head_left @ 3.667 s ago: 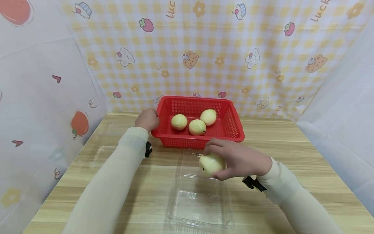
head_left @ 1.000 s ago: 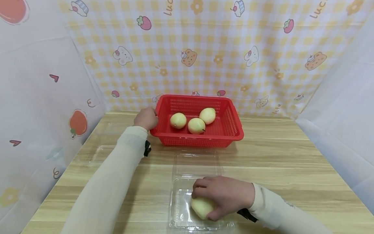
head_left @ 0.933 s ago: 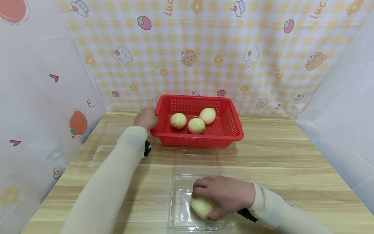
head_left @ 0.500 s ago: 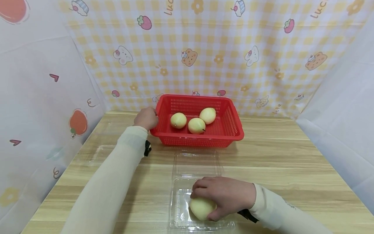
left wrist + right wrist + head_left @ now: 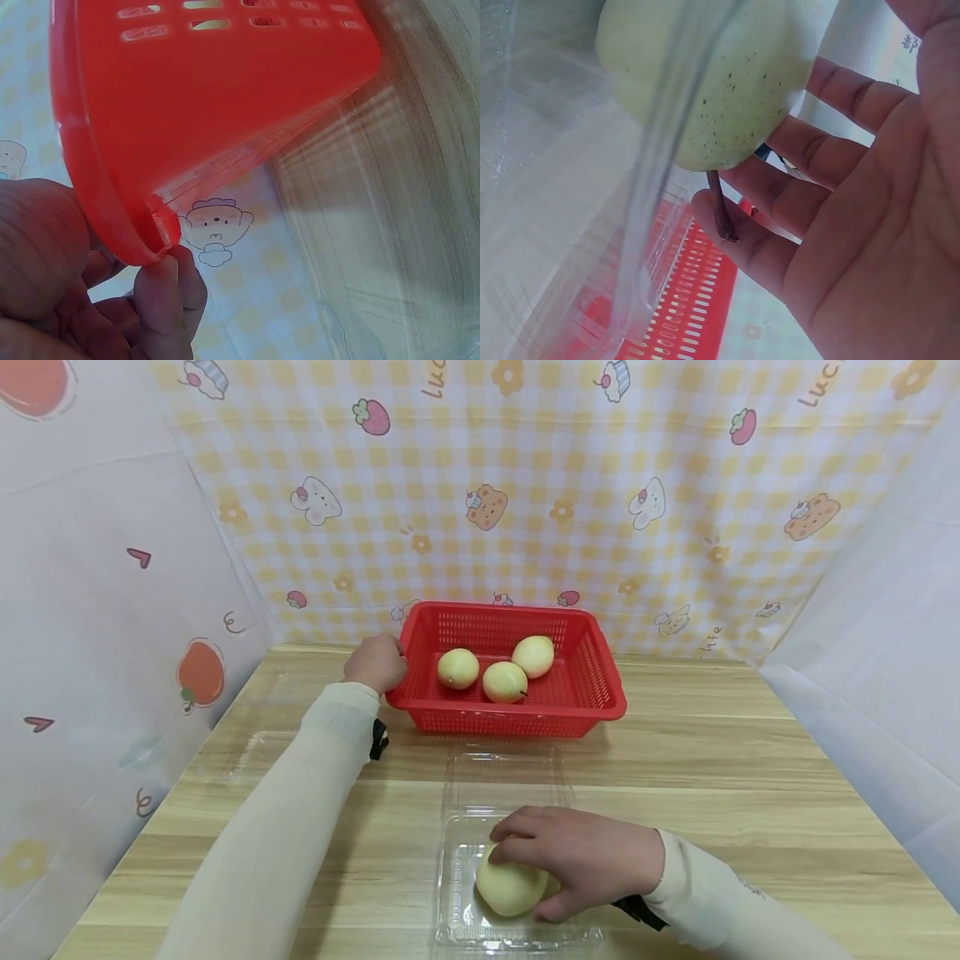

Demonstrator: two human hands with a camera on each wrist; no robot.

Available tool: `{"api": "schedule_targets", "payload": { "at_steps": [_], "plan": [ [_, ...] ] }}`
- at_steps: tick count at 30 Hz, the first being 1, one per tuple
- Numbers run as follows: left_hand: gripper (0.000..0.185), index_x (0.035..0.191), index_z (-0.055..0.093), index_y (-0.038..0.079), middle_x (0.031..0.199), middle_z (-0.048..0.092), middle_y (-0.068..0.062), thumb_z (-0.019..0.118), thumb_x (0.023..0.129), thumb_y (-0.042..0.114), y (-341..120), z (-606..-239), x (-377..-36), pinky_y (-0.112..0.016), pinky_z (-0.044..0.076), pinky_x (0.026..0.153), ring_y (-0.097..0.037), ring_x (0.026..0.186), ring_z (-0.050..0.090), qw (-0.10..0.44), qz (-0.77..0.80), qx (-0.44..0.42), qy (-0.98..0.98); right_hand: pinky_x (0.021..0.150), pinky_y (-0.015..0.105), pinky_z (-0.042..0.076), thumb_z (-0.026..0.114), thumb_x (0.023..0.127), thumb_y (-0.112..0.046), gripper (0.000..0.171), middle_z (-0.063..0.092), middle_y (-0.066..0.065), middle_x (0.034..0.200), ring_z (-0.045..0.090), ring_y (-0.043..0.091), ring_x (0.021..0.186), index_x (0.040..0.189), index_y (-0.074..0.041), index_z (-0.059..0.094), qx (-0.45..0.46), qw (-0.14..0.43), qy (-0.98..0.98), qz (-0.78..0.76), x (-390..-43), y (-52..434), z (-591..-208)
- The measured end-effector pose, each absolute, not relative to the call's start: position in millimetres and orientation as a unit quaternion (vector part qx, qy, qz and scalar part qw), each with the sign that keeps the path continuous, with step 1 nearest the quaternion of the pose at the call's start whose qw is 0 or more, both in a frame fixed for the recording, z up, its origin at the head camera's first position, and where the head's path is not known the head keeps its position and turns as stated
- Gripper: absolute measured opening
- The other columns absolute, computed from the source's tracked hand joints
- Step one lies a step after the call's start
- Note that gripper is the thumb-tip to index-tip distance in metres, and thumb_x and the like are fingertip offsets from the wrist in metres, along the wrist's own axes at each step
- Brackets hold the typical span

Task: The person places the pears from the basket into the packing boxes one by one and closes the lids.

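Red basket (image 5: 510, 724) pinched by left hand (image 5: 377, 664), right hand (image 5: 588, 856) half-spread at boxed pear (image 5: 510, 887), “Luc” (image 5: 437, 375) on curtain (image 5: 375, 553)

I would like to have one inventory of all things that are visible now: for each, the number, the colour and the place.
Basket: 1, red, back middle of the table
Pears: 3, pale yellow, inside the basket
Single pear: 1, pale yellow, in the front container
Front container: 1, clear, before the basket, lid open towards it
Left container: seemingly 1, clear, faint, table's left side
Table: 1, light wood, under everything
Checked cloth: 1, yellow and white, behind
Side cloths: 2, white, left one printed
Sleeves: 2, cream, on both arms
Left hand: 1, bare, holding the basket's left rim
Right hand: 1, bare, at the single pear
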State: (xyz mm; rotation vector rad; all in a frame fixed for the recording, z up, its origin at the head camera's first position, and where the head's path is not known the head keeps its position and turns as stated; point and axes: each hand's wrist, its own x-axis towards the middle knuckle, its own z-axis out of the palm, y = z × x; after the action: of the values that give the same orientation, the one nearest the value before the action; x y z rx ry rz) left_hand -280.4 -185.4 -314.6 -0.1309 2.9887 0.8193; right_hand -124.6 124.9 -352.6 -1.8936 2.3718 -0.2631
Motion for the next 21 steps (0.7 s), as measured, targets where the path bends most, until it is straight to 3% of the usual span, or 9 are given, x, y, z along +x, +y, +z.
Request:
{"api": "schedule_targets", "payload": {
  "at_steps": [21],
  "plan": [
    [0.018,0.098,0.066,0.001,0.087,0.065,-0.014,0.048,0.096,0.005,-185.1,-313.4,-278.5,-0.035,0.049,0.063,-0.025,0.074,0.061,0.023,0.269,-0.044,0.962,0.101,0.033,0.045,0.081,0.079,-0.033,0.055,0.054,0.001,0.135,0.053,0.015,0.122,0.126,-0.018,0.058,-0.608,0.037,0.787,-0.101,-128.8,134.4,-342.8]
  ]
}}
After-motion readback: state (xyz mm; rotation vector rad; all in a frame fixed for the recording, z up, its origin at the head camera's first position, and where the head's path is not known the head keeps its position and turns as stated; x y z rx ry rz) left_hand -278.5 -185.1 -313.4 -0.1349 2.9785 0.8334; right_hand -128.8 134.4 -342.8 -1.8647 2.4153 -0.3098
